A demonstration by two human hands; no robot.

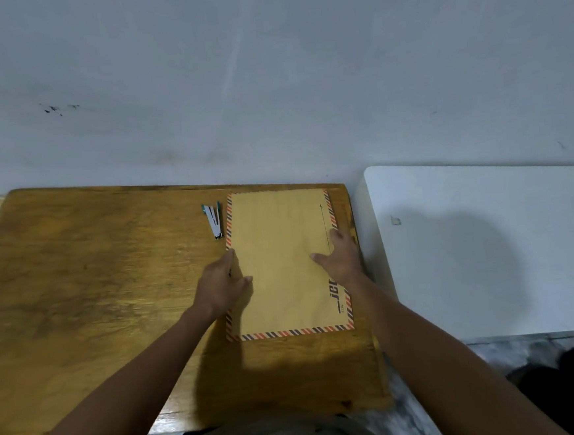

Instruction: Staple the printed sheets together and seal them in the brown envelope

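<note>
A brown envelope (281,248) with a red and dark striped border lies flat on the wooden table (95,284), near its right end. My left hand (223,284) rests on the envelope's left edge with fingers straight. Flat on the right side of the envelope lies my right hand (340,256), thumb spread inward. A small green and silver stapler (214,221) sits just left of the envelope's far corner. No printed sheets are in view.
A white table (486,236) stands close to the right of the wooden one. A grey wall rises right behind both. Something dark (572,370) lies on the marbled floor at the lower right.
</note>
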